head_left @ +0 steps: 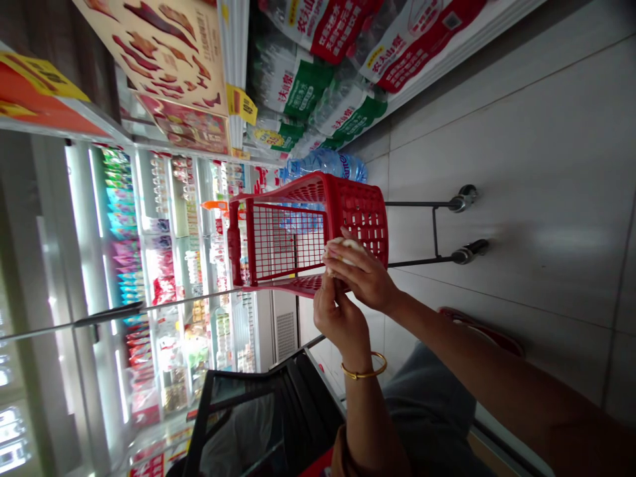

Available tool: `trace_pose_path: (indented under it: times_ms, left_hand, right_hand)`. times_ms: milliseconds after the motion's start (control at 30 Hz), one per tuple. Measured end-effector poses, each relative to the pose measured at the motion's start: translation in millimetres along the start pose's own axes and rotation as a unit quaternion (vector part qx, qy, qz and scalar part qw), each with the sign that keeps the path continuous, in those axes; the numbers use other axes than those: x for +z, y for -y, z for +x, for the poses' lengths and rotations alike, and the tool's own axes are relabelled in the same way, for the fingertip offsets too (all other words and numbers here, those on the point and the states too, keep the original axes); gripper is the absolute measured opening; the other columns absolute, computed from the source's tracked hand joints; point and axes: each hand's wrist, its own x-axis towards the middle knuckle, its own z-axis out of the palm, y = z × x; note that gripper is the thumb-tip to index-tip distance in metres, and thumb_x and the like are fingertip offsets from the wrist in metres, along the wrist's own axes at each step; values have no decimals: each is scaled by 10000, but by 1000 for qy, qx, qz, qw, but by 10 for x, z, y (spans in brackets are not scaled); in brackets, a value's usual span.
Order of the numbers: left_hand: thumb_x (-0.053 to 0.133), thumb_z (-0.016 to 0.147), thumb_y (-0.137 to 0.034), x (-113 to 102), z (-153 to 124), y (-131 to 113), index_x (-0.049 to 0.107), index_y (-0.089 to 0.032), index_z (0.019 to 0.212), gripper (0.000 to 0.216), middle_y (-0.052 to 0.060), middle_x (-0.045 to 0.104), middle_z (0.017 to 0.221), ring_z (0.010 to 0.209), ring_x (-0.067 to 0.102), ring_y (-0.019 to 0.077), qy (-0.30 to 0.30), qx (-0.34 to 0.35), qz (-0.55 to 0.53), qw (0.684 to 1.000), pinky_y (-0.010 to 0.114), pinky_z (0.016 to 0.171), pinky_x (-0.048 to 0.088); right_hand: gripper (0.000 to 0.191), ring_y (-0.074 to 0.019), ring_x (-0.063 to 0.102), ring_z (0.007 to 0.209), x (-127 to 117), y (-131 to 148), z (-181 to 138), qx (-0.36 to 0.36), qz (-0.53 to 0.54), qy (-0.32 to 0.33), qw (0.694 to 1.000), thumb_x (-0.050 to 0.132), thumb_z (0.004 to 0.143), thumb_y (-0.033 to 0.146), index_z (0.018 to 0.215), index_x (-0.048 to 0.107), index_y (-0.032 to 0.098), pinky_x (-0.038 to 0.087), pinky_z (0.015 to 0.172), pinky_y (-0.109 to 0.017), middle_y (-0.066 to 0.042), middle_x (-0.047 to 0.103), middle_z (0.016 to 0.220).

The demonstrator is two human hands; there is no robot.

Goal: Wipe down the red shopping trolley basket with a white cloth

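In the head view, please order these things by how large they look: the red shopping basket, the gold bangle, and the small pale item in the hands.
1. Red shopping basket, by far the largest.
2. Gold bangle.
3. Pale item, mostly hidden by the right hand, so ranks 2 and 3 are unsure.

The basket [318, 228] of the cart stands on the floor [521, 132], between the refrigerated shelves [163, 265] and the stacked water packs [322, 86]. Both hands meet just before the basket rim, the right hand [365, 271] over the left hand [340, 318], with a small item [342, 246] between them.
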Motion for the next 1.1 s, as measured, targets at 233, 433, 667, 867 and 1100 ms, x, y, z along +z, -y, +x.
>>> trace_pose_path:
  times_ms: [233, 433, 667, 867, 1100]
  left_hand:
    - [517, 931, -240, -6, 8, 62, 695, -215, 1178, 305, 82, 739, 1136, 1018, 696, 195, 17, -10, -70, 997, 334, 879, 551]
    - [540, 931, -246, -9, -16, 162, 682, -224, 1201, 306, 73, 732, 1157, 1039, 685, 185, 30, -9, -117, 993, 328, 913, 540]
    - [565, 921, -256, -88, -45, 264, 693, -244, 1185, 294, 64, 738, 1140, 1022, 680, 177, 46, -5, -127, 991, 309, 898, 537]
    - [582, 918, -290, -160, -79, 403, 701, -237, 1169, 283, 67, 741, 1119, 1004, 678, 178, 64, -20, -145, 987, 315, 898, 541]
    - [606, 906, -316, -208, -62, 560, 714, -252, 1143, 267, 57, 747, 1088, 980, 683, 174, 78, -22, -149, 986, 306, 881, 546]
  right_hand:
    - [407, -223, 569, 1241, 2, -210, 92, 24, -8, 33, 999, 516, 970, 207, 1333, 546, 386, 417, 1156, -584, -9, 615, 1286]
    - [401, -213, 598, 1189, -19, -277, 211, 3, 32, 11, 999, 511, 965, 176, 1312, 566, 369, 369, 1177, -606, -8, 628, 1251]
    - [322, -211, 585, 1211, -99, -450, 499, 14, 0, 28, 1000, 481, 979, 194, 1223, 632, 340, 367, 1181, -585, -18, 638, 1230]
    - [232, -242, 516, 1309, -252, -482, 802, -13, -47, 118, 992, 485, 980, 223, 1059, 698, 266, 394, 1161, -547, -37, 637, 1256]
    - [259, -227, 583, 1210, -334, -336, 875, -50, -73, 207, 974, 454, 990, 220, 909, 699, 197, 415, 1158, -516, -49, 668, 986]
